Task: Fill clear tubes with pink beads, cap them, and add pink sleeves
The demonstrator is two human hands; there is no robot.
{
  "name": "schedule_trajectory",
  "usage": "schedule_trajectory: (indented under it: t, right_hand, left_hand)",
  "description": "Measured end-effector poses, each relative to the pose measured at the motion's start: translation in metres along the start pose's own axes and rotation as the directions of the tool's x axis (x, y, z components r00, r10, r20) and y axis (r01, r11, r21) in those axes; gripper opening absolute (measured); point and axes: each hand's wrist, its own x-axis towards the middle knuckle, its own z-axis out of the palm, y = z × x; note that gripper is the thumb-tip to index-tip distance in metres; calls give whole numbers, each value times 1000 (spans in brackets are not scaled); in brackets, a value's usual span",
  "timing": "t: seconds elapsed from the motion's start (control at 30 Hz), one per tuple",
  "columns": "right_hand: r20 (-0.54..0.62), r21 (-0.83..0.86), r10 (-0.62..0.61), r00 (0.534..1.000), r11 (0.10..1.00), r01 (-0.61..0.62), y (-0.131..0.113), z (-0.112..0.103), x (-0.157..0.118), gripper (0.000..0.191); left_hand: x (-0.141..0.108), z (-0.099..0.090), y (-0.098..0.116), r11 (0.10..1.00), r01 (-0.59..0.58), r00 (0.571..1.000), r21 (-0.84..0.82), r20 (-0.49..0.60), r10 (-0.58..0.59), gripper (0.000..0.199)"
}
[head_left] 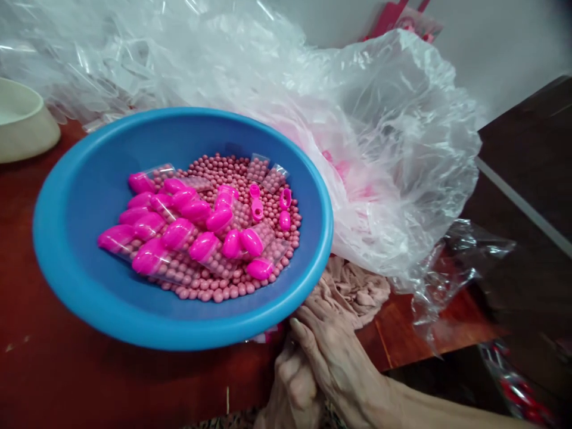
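My right hand is at the table's front edge, its fingers closed against a bunched beige-brown cloth. Pressed beneath it is my left hand, curled up, and whatever it may hold is hidden. Just left of both hands stands a large blue basin. Pink-brown beads cover part of its floor. On them lie several clear bead-filled tubes with bright pink caps. Two open pink caps and two clear bead-filled pieces rest at the basin's right side.
Behind the basin spreads a heap of clear plastic tubes or sleeves. A big translucent bag with pink pieces inside slumps to the right. Loose clear plastic hangs over the reddish table's edge. A cream bowl stands far left.
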Motion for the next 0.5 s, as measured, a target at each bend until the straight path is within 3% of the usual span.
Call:
schedule_trajectory:
  t: [0.17, 0.5]
  right_hand:
    - [15, 21, -61, 998, 998, 60, 3, 3, -3, 39]
    - [5, 77, -83, 997, 994, 83, -1, 1, 0, 31]
  left_hand:
    - [-6, -1, -11, 1000, 18, 998, -25, 58, -16, 20]
    - [-12, 1, -13, 996, 59, 998, -74, 40, -56, 21]
